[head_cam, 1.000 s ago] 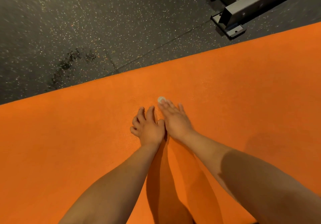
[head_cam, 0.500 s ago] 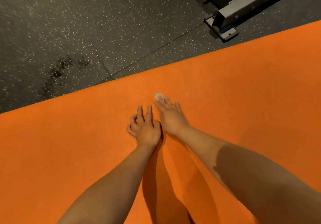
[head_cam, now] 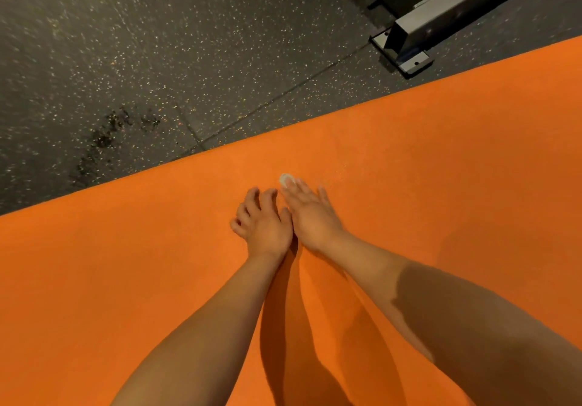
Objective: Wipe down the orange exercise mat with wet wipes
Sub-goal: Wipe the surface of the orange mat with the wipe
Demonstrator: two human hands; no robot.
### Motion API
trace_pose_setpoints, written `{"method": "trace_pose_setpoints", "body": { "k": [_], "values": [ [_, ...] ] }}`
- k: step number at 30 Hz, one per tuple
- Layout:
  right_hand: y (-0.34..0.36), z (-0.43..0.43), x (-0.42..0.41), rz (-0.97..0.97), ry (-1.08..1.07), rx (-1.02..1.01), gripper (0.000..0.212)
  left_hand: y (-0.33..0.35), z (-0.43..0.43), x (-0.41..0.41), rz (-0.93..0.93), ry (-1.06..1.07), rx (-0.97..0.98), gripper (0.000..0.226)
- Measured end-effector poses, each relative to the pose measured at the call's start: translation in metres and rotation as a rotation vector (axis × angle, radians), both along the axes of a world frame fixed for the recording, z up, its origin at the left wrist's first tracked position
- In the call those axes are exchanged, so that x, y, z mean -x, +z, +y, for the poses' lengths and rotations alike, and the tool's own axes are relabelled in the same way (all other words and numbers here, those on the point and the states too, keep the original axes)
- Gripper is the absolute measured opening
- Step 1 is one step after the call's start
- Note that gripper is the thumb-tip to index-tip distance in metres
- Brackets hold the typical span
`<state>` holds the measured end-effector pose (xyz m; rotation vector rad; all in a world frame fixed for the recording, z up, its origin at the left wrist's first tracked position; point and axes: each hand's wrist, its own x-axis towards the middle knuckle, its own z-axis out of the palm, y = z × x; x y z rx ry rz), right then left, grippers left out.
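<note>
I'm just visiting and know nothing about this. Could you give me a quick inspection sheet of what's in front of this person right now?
Surface: orange mat, lying flat, its far edge on the floor.
Job's things: a small whitish wad, probably a wet wipe, under the right fingertips; no wipe pack seen.
Clutter: a dark, wet-looking patch on the floor beyond the mat.
Hands: left hand rests on the mat with its fingers bent and nothing visible in it; right hand has straight fingers pressing the wad onto the mat; the two hands touch side by side.
Cables: nothing seen.
Surroundings: dark speckled floor; a grey metal frame with a bolted foot plate at the top right.
</note>
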<state>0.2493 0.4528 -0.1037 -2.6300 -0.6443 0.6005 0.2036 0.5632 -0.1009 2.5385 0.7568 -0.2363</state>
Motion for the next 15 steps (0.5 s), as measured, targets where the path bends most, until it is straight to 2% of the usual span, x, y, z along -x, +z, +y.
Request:
{"method": "trace_pose_setpoints", "body": {
  "k": [3,7,10,12,15],
  "values": [
    [-0.003,-0.018,-0.016,-0.073,0.064,0.065,0.059,-0.004,0.005,-0.011,0.050,-0.089,0.007,0.063],
    [-0.007,-0.056,-0.046,-0.054,-0.325,0.142,0.054,-0.009,0.007,-0.009,0.090,-0.100,0.049,0.066],
    [-0.009,-0.042,-0.048,-0.073,-0.405,0.130,0.057,-0.008,0.007,-0.012,0.091,-0.090,0.069,0.066],
    [-0.008,-0.016,-0.043,-0.055,-0.301,0.034,0.061,-0.007,0.007,-0.011,0.086,-0.094,0.078,0.066],
    [-0.004,0.014,-0.032,-0.028,-0.002,-0.044,0.064,-0.008,0.010,-0.009,0.058,-0.104,0.109,0.064]
  ]
}}
